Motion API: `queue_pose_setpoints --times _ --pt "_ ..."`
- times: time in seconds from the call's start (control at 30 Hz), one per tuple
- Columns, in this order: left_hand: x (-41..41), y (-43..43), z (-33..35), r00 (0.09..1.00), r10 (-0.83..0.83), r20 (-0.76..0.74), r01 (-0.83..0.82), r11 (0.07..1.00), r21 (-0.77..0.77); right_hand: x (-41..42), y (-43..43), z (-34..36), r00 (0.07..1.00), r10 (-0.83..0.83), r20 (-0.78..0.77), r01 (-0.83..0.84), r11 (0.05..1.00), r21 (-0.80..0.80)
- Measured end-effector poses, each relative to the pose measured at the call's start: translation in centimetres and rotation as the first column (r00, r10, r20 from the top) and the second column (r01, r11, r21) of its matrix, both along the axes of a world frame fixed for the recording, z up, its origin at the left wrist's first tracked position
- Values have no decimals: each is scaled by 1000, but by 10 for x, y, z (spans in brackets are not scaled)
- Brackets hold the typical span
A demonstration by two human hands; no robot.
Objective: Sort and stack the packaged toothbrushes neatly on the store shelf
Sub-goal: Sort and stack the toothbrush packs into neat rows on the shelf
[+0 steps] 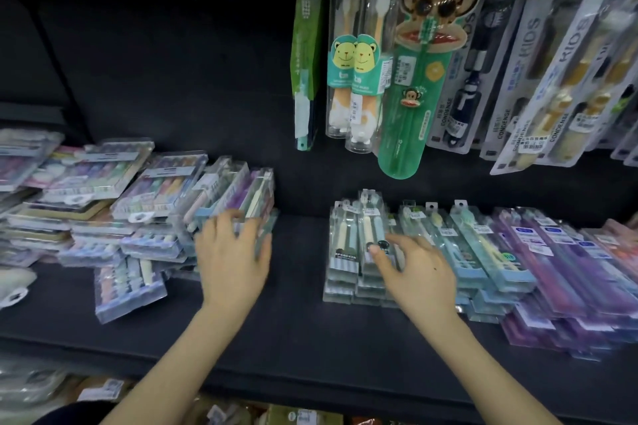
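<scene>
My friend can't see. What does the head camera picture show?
Two bare hands reach onto a dark store shelf: the left hand touches a messy pile of toothbrush packs, the right hand rests on a neat stack of pale packs. Children's toothbrushes hang above.

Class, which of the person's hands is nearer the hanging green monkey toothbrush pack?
Right. The right hand lies below the green monkey pack; the left hand is farther off, down to its left.
</scene>
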State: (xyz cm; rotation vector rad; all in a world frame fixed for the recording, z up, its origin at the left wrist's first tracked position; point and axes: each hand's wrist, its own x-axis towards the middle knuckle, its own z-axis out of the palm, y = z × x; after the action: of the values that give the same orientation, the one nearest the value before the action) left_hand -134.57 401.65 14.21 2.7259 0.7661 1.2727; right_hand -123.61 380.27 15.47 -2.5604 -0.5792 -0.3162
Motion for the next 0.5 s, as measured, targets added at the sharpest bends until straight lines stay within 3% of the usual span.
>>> queue_pose_setpoints --times 0.1,0.23,0.4,0.5 --pt "-7 15 3 988 61 -143 -63 998 -12 -12 -13 -8 1000 5 -2 -5 987 161" --pt "-4 20 8 966 -15 -257 -13 994 -108 -26 -17 -15 999 -8 49 -5 963 268" --pt "3 25 17 986 -29 -164 -15 965 -262 -46 -2 -18 991 119 63 -133 935 329" --pt "-3 31 20 996 -29 -86 -14 886 -463 -53 11 -20 977 213 13 -202 907 369"
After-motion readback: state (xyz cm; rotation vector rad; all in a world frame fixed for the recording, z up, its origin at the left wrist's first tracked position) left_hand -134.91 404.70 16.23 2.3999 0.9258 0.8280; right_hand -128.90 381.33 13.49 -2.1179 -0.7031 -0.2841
